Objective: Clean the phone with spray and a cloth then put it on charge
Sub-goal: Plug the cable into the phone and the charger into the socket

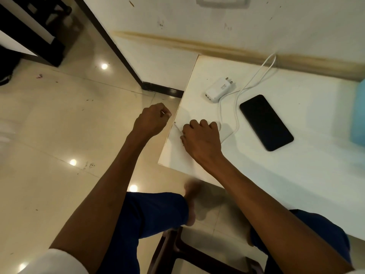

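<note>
The black phone [266, 122] lies screen up on the white table [296, 175], untouched. To its left rests a white charger plug [219, 89], and its white cable [237, 115] loops between plug and phone. My right hand [201, 137] rests on the table near the left edge, fingers curled over a flat white cloth [225, 132] that shows only at its edges. My left hand [152, 118] hovers just off the table's left edge and pinches a small thin white piece [164, 113]; I cannot tell what it is. A pale blue object [358, 113] is cut off at the right.
The table stands against a stained white wall with a socket plate [221, 1] high up. Left of the table is glossy tiled floor [59, 125]. My knees in blue trousers and a dark stool [177, 254] are below the table's front edge.
</note>
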{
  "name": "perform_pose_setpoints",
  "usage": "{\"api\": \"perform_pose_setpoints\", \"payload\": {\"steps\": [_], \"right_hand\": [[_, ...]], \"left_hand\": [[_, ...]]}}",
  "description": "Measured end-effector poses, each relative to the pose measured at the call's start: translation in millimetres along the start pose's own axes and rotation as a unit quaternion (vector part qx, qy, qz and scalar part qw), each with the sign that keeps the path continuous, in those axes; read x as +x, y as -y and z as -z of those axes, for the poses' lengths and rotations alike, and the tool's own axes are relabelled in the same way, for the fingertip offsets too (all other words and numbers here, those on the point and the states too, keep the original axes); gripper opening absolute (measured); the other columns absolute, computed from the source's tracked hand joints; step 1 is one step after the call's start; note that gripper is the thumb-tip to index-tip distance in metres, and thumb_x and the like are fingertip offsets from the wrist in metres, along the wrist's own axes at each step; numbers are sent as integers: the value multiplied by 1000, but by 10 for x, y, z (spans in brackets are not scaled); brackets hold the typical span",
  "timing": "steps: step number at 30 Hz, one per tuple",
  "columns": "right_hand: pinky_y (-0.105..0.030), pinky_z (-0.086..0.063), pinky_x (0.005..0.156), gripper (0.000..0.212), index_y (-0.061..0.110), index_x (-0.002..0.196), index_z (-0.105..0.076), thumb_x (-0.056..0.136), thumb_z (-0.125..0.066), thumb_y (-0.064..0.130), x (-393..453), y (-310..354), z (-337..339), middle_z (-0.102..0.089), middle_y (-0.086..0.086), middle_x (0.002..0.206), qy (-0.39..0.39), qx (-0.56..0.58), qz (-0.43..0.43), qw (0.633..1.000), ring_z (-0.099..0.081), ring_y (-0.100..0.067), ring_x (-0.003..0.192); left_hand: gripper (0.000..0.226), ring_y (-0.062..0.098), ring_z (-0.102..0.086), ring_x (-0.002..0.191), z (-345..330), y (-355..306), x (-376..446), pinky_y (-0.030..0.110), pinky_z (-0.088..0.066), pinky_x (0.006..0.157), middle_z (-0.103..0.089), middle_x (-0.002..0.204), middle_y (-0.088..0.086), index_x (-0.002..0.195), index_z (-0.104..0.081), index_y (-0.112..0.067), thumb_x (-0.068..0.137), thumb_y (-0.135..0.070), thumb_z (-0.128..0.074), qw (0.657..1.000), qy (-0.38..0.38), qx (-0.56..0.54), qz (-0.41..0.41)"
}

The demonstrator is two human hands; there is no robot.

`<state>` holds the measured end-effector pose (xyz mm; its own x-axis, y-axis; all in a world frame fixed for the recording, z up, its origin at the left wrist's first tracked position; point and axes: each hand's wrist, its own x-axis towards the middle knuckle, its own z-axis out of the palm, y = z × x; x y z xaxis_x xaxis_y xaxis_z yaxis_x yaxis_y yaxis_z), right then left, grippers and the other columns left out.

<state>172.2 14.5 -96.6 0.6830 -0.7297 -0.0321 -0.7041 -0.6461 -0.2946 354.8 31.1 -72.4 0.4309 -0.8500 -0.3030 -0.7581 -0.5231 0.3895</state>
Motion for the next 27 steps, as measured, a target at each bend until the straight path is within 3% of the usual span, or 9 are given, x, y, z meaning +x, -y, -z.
{"api": "perform_pose_setpoints", "payload": {"steps": [4,6,8,12,17,19,22,25,27], "right_hand": [[-39,-43,82,25,18,101,-66,98,-47,35,45,-73,74,-67,1,101,-14,31,-39,999,-59,-23,92],[-35,-48,77,20,24,100,-67,95,-55,40,93,-191,196,-69,10,95,-29,148,-92,984,-62,-16,89],[-31,-51,74,14,27,97,-67,91,-63,40,144,-326,378,-71,14,88,-40,344,-162,924,-65,-8,84],[-27,-51,58,15,15,102,-71,91,-68,26,124,-631,773,-77,-5,85,-110,649,-226,718,-64,-15,66],[-31,-57,64,22,10,111,-69,94,-68,23,-116,-1170,1092,-76,-15,96,-197,722,-237,619,-69,-24,70],[-30,-56,63,20,9,112,-69,94,-67,20,-247,-1413,1162,-76,-14,94,-227,710,-255,616,-70,-25,70],[-29,-56,61,22,10,116,-65,95,-63,12,-471,-1789,1218,-76,-9,88,-240,643,-301,662,-69,-25,66],[-32,-60,60,34,14,126,-57,93,-59,5,-690,-2055,1173,-76,-9,88,-174,548,-371,729,-71,-26,62],[-32,-61,59,37,15,126,-58,91,-61,4,-823,-2136,1109,-74,-9,91,-95,477,-389,783,-73,-27,63]], "left_hand": [[26,21,-66,95,23,-30,6,32,-50,86,-71,104,4,111,-64,-14,100,-34,-52,999,-45,-17,2],[28,18,-66,90,49,-95,7,28,-47,81,-72,100,3,111,-64,-15,100,-36,-51,995,-92,-41,-5],[28,16,-66,85,54,-200,-7,28,-50,76,-71,96,1,110,-64,-16,99,-38,-51,989,-134,-62,-20],[28,8,-64,69,32,-475,-109,27,-52,64,-69,78,-9,101,-64,-21,98,-45,-51,977,-144,-132,-80],[26,5,-61,59,-121,-913,-282,25,-47,57,-68,68,-15,89,-64,-31,93,-53,-51,973,-20,-151,-175],[25,0,-59,57,-244,-1086,-331,23,-41,55,-68,69,-16,88,-64,-31,93,-52,-53,971,36,-145,-189],[21,-4,-59,60,-441,-1315,-396,22,-39,57,-69,75,-16,91,-65,-32,96,-47,-52,969,72,-107,-212],[22,6,-61,65,-549,-1497,-432,25,-46,61,-71,82,-12,96,-66,-27,98,-43,-50,972,56,-86,-212],[20,1,-59,62,-580,-1598,-442,18,-42,60,-71,82,-11,98,-65,-24,99,-39,-52,972,36,-114,-204]]}}
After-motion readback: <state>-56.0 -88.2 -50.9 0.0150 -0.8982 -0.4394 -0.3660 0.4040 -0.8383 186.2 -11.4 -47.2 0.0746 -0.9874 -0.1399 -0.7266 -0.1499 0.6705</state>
